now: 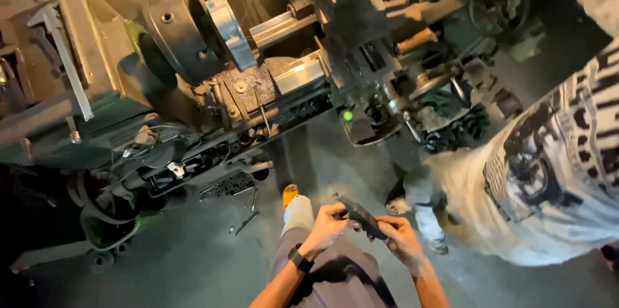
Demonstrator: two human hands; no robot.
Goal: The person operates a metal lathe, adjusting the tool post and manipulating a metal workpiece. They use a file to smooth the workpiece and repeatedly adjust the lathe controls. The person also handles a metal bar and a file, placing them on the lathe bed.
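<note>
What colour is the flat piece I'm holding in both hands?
Dark grey to black, seen in the head view: the flat piece.

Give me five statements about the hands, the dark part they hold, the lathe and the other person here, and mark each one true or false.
1. Both hands, the left hand and the right hand, grip the flat dark metal piece. True.
2. The left wrist is bare. False: it wears a dark wristband.
3. The lathe stands ahead of the hands, its round chuck at the left end. True.
4. The dark metal piece is clamped in the chuck. False: it is held in the air above the floor, away from the machine.
5. A second person in a patterned light shirt stands at the right. True.
</note>
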